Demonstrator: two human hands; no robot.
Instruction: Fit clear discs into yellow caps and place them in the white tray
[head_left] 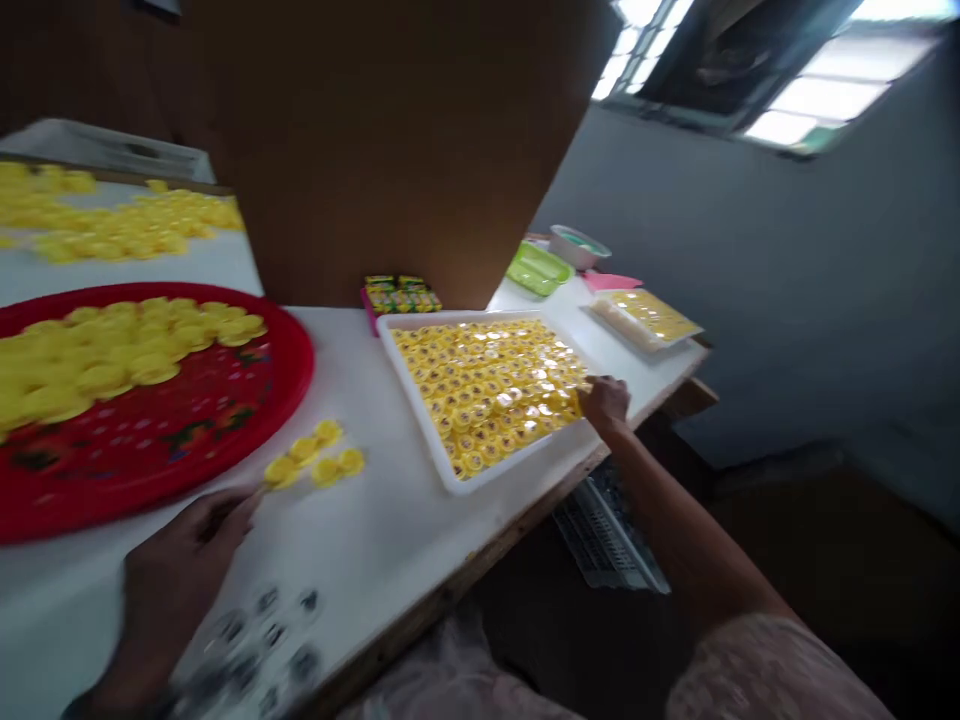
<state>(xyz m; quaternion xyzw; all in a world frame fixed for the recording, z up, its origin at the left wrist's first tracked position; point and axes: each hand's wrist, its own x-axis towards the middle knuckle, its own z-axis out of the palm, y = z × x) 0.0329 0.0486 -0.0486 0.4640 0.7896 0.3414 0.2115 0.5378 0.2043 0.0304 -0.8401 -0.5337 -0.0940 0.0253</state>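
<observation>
My left hand (187,565) is over the white table, thumb and fingers pinched together; what they hold, if anything, is too blurred to make out. Just beyond its fingertips lie several small yellow round pieces (328,470). At the right end of a white tray (411,405), my right hand (606,402) has its fingers closed by the rim, and whatever is in them is hidden. Rows of yellow round pieces with dark printed centres (487,385) fill the tray, looking glossy. Small clear discs with dark prints (274,635) are scattered near my left wrist.
A red round tray (225,430) heaped with yellow pieces is at left, with more yellow pieces (135,225) behind. A brown panel (405,150) rises at the back. A green tray (538,268) and a packed yellow stack (649,318) are right. A crate (611,535) stands below the table edge.
</observation>
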